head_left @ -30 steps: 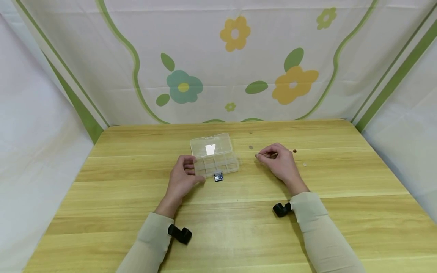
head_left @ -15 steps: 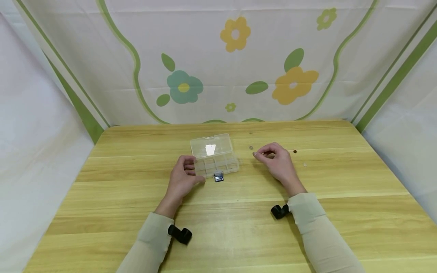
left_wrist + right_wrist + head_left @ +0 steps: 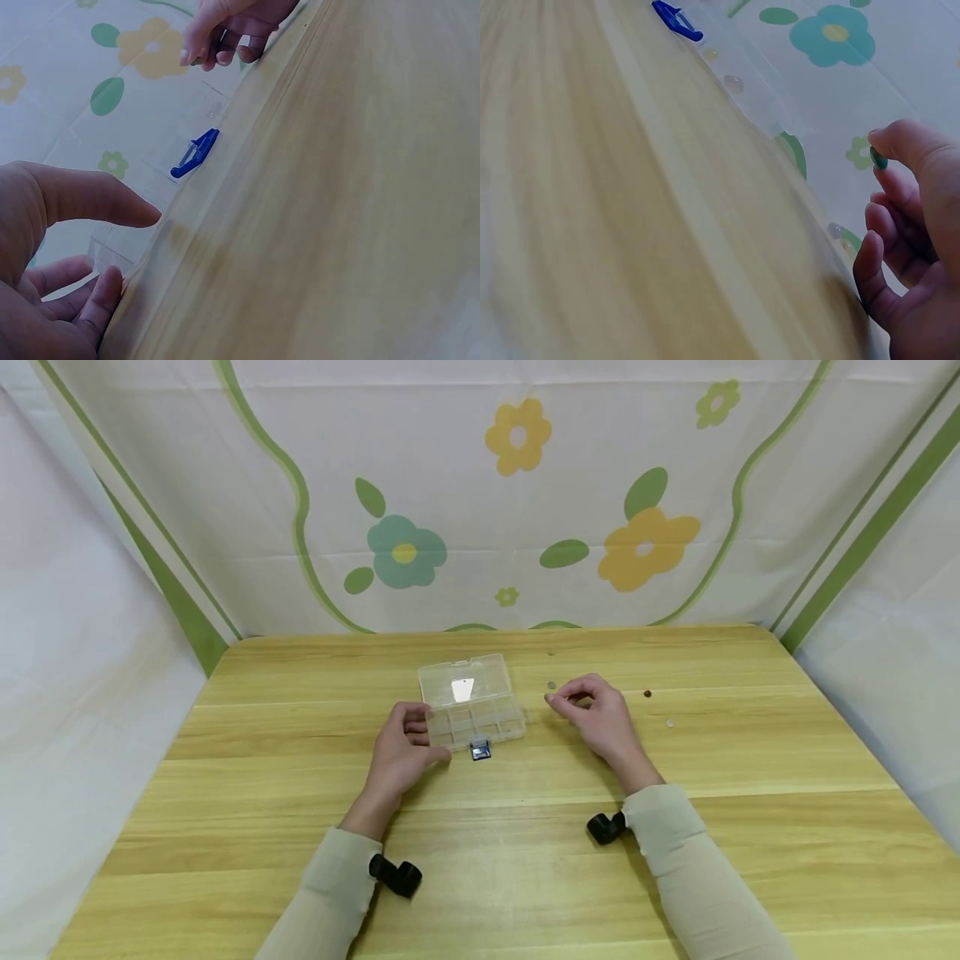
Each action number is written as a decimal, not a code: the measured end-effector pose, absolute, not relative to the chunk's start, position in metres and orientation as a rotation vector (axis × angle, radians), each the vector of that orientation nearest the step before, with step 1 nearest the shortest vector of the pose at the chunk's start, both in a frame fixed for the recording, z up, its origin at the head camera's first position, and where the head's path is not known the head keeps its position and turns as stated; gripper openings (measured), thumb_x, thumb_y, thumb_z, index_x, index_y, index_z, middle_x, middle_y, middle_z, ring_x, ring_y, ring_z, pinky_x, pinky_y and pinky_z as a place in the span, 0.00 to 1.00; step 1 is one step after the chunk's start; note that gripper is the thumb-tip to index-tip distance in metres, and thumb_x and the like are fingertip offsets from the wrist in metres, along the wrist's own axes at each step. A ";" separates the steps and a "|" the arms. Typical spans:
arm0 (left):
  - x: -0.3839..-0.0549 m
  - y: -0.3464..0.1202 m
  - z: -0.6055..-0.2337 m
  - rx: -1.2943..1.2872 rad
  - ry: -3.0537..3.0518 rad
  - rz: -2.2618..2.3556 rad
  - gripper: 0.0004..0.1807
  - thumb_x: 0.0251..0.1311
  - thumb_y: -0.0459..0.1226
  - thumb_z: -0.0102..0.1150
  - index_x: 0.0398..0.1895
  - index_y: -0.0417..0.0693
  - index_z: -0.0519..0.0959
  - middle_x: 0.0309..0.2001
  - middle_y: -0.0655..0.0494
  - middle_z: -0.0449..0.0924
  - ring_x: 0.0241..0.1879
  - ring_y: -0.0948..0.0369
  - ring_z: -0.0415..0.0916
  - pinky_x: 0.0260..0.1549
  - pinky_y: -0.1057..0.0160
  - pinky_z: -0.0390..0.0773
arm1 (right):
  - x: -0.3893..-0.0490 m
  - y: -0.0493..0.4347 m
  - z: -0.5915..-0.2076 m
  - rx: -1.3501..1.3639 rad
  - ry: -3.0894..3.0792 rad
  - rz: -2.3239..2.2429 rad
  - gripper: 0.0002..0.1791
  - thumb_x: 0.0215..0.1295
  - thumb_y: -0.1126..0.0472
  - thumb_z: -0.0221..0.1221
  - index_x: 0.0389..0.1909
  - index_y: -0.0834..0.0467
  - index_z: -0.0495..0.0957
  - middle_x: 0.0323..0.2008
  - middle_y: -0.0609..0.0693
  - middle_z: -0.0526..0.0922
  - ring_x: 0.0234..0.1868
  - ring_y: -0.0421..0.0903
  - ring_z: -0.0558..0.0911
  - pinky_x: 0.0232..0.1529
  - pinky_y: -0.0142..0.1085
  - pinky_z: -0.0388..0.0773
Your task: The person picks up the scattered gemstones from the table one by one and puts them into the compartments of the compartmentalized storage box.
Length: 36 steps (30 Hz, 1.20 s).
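Observation:
A clear plastic compartment box [image 3: 476, 710] stands on the table with its lid [image 3: 487, 675] raised at the back and its blue latch [image 3: 480, 750] at the front. My left hand [image 3: 401, 747] grips the box's left end, thumb at the front corner and fingers at the side. To the right of the box, my right hand [image 3: 597, 710] is above the table. Between its thumb and index finger it pinches a small glossy dark green stone [image 3: 879, 157]. The right wrist view shows a yellowish piece [image 3: 711, 54] and a pinkish piece [image 3: 733, 84] through the box wall.
Small pieces lie on the wooden table [image 3: 525, 860]: a grey one [image 3: 551, 685] behind my right hand, a reddish-brown one [image 3: 647, 693] and a whitish one [image 3: 670, 723] to its right, and a tiny one [image 3: 551, 652] near the back edge. A flowered cloth [image 3: 480, 510] hangs behind.
My right hand has moved a little left, closer to the box, while pinching the green stone. My left hand and the box have stayed in place.

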<state>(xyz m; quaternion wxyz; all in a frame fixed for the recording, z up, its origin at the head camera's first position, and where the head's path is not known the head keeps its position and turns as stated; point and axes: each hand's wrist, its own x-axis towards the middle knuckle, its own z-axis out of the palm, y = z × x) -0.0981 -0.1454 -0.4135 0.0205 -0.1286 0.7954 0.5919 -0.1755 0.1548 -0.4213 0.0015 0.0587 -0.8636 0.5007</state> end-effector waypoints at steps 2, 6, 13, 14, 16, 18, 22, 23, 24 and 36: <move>-0.098 -0.145 -0.414 -0.399 2.468 1.836 0.43 0.46 0.21 0.74 0.69 0.45 0.72 0.58 0.44 0.76 0.53 0.50 0.76 0.55 0.58 0.80 | -0.176 0.153 -0.421 0.190 -2.716 1.574 0.14 0.71 0.46 0.70 0.44 0.54 0.87 0.48 0.50 0.82 0.48 0.47 0.82 0.47 0.36 0.81; -0.098 -0.145 -0.414 -0.401 2.468 1.837 0.43 0.46 0.22 0.74 0.69 0.45 0.72 0.58 0.44 0.76 0.53 0.50 0.76 0.55 0.57 0.79 | -0.177 0.149 -0.422 0.201 -2.720 1.583 0.15 0.71 0.46 0.70 0.45 0.54 0.86 0.49 0.51 0.82 0.47 0.48 0.82 0.48 0.38 0.81; -0.098 -0.145 -0.413 -0.398 2.469 1.838 0.43 0.46 0.22 0.74 0.70 0.45 0.72 0.59 0.44 0.76 0.54 0.50 0.76 0.55 0.57 0.79 | -0.177 0.138 -0.422 0.225 -2.725 1.641 0.15 0.72 0.46 0.70 0.45 0.54 0.86 0.52 0.52 0.82 0.49 0.50 0.82 0.51 0.42 0.82; -0.098 -0.145 -0.413 -0.395 2.470 1.838 0.43 0.45 0.22 0.74 0.70 0.45 0.72 0.59 0.43 0.76 0.54 0.50 0.76 0.55 0.57 0.79 | -0.176 0.136 -0.422 0.230 -2.725 1.646 0.15 0.72 0.46 0.70 0.45 0.54 0.86 0.52 0.52 0.82 0.49 0.50 0.82 0.51 0.42 0.82; -0.098 -0.145 -0.413 -0.395 2.469 1.841 0.43 0.46 0.22 0.74 0.70 0.45 0.72 0.59 0.43 0.76 0.54 0.50 0.76 0.55 0.57 0.79 | -0.176 0.132 -0.422 0.240 -2.725 1.652 0.14 0.72 0.46 0.70 0.45 0.53 0.86 0.51 0.51 0.82 0.48 0.50 0.82 0.51 0.43 0.81; -0.098 -0.145 -0.413 -0.396 2.470 1.839 0.43 0.46 0.21 0.74 0.70 0.44 0.72 0.59 0.43 0.76 0.54 0.50 0.76 0.56 0.57 0.79 | -0.175 0.128 -0.422 0.253 -2.723 1.660 0.14 0.71 0.47 0.70 0.44 0.54 0.86 0.50 0.51 0.82 0.48 0.50 0.81 0.51 0.43 0.81; -0.099 -0.145 -0.415 -0.400 2.472 1.835 0.43 0.46 0.21 0.74 0.70 0.45 0.72 0.59 0.43 0.76 0.54 0.50 0.76 0.56 0.57 0.79 | -0.175 0.120 -0.421 0.263 -2.722 1.672 0.14 0.71 0.47 0.70 0.43 0.54 0.86 0.48 0.51 0.82 0.47 0.49 0.81 0.51 0.42 0.81; -0.099 -0.145 -0.415 -0.403 2.471 1.835 0.43 0.46 0.21 0.74 0.70 0.45 0.72 0.59 0.44 0.76 0.54 0.50 0.76 0.56 0.57 0.79 | -0.175 0.119 -0.421 0.261 -2.723 1.671 0.14 0.71 0.47 0.70 0.43 0.54 0.86 0.48 0.51 0.82 0.47 0.49 0.81 0.51 0.42 0.81; -0.099 -0.145 -0.415 -0.404 2.470 1.837 0.43 0.46 0.21 0.73 0.70 0.45 0.72 0.59 0.44 0.76 0.54 0.50 0.76 0.56 0.57 0.79 | -0.175 0.118 -0.421 0.260 -2.722 1.671 0.14 0.71 0.48 0.70 0.43 0.54 0.86 0.48 0.51 0.82 0.47 0.49 0.81 0.50 0.42 0.81; -0.098 -0.145 -0.416 -0.398 2.478 1.835 0.43 0.46 0.22 0.74 0.70 0.45 0.72 0.59 0.44 0.76 0.54 0.50 0.76 0.56 0.57 0.79 | -0.177 0.111 -0.420 0.255 -2.705 1.686 0.14 0.70 0.48 0.71 0.43 0.54 0.85 0.47 0.50 0.83 0.47 0.48 0.81 0.50 0.41 0.81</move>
